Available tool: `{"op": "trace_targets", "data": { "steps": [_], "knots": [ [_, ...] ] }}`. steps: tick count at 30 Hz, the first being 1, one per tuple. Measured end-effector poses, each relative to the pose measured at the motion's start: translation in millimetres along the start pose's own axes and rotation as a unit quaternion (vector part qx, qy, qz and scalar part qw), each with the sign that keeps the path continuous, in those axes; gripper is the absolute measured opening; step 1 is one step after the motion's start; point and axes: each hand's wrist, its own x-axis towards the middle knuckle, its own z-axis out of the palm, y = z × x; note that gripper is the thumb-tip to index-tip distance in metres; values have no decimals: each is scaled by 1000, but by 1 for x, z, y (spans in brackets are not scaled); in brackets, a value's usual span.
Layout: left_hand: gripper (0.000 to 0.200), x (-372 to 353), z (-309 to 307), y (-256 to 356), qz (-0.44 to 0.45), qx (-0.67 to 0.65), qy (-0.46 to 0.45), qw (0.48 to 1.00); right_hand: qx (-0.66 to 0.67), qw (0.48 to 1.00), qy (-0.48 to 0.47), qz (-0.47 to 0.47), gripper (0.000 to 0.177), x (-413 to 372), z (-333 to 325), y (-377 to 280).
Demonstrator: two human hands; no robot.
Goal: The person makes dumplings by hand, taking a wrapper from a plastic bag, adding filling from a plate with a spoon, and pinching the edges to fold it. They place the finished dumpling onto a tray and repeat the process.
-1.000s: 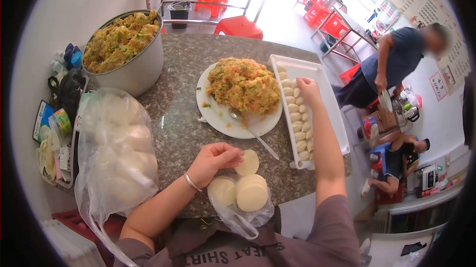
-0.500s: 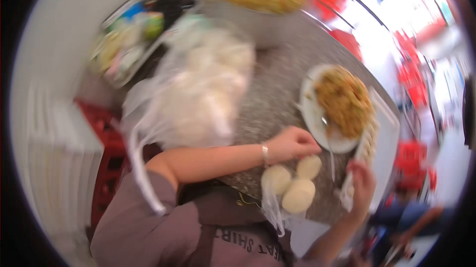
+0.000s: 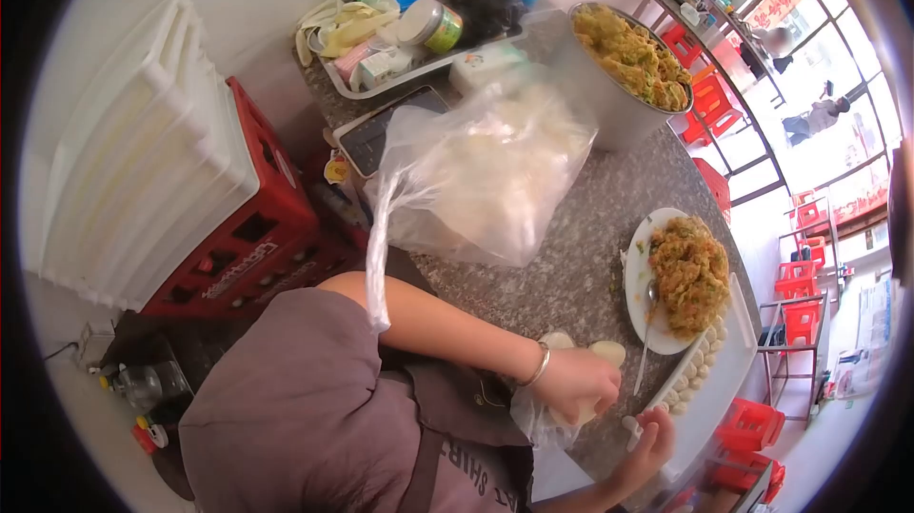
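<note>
My left hand (image 3: 576,384) lies knuckles up on the stack of round dough wrappers (image 3: 607,352), fingers curled down over the top disc. I cannot tell whether a wrapper is actually pinched between them. A metal bracelet (image 3: 539,366) sits on that wrist. The wrappers lie in an opened small plastic bag (image 3: 533,418) at the near edge of the table (image 3: 562,266), just in front of my body. My right hand (image 3: 653,437) is loosely open with the fingers half bent. It grips nothing that I can make out, and it sits at the near end of the white tray (image 3: 735,375), beside the last of the folded dumplings (image 3: 700,359) lined along the tray's inner edge. Judged step: taking one wrapper off the stack for filling. The next move calls for peeling a single disc free without dragging its neighbours, then bringing it to the plate (image 3: 635,289). That plate touches the tray's left side and holds a mound of orange-green filling (image 3: 689,273), with a spoon (image 3: 647,308) resting on its rim. Farther out on the table stand a large clear bag of white dough (image 3: 486,170) and a steel pot (image 3: 609,108) heaped with more of the mixture. Behind them is a clutter tray (image 3: 419,70) of small containers. A red crate (image 3: 248,237) topped with stacked white trays (image 3: 133,161) stands to my left, off the table.
</note>
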Motion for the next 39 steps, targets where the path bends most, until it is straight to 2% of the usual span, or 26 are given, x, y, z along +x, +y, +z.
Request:
{"op": "trace_targets", "data": {
  "steps": [1,3,4,6,7,9,11,13,16,19,21,23,24,25,26,28,29,31,33,35,36,38,39],
  "knots": [
    [26,-2,2,-1,-1,3,5,1000,-8,1000,-14,-8,26,-1,0,-2],
    [42,-8,2,-4,-47,-61,-5,997,-7,999,-23,-22,26,-3,4,2],
    [42,-10,2,-3,-47,-58,0,997,-7,999,-28,-33,26,-4,5,4],
    [43,-20,1,5,-73,-63,86,992,-13,998,-47,-50,26,-5,4,6],
    [43,-26,-3,11,-73,-61,90,991,-20,996,-63,-63,26,-6,4,6],
    [37,-45,-16,22,-80,-89,149,982,-12,997,-46,-54,26,-11,7,4],
    [33,-81,-33,29,-35,-136,176,974,-7,999,-28,-40,26,-14,8,0],
    [28,-128,-45,31,-149,-304,187,922,-1,999,-26,-32,27,-16,8,-4],
    [24,-210,-62,33,-259,-127,304,908,7,1000,-16,-22,27,-16,14,-8],
    [26,-264,-88,55,-334,80,454,822,-21,997,-42,-55,29,-9,27,-20],
    [30,-259,-99,63,-213,14,654,726,-29,998,-42,-41,32,-4,43,-37],
    [48,-239,-113,60,-134,142,642,742,-4,988,-89,-129,38,3,62,-55],
    [61,-227,-114,53,-171,227,587,758,34,988,-75,-130,45,1,76,-60],
    [71,-212,-107,32,-162,189,573,781,35,989,-78,-123,45,-1,91,-70],
    [78,-197,-103,27,-178,170,528,813,86,976,-122,-159,46,-3,106,-83],
    [83,-173,-96,30,-131,239,436,858,140,935,-226,-236,46,-1,128,-111],
    [80,-163,-91,34,-94,255,409,871,165,917,-264,-250,45,-2,141,-128],
    [79,-155,-79,26,-65,187,329,923,195,917,-231,-262,41,-6,166,-140],
    [72,-154,-72,17,-44,188,314,929,216,911,-212,-279,41,-6,190,-154],
    [66,-157,-69,15,-22,187,300,935,68,878,-265,-393,37,6,195,-168],
    [62,-159,-72,16,26,201,327,923,71,882,-263,-385,37,10,201,-176],
    [49,-171,-75,29,-22,99,315,944,-48,830,-338,-441,32,16,215,-189],
    [42,-177,-77,36,-47,48,312,948,-46,833,-337,-436,32,20,224,-187]
  ]
}}
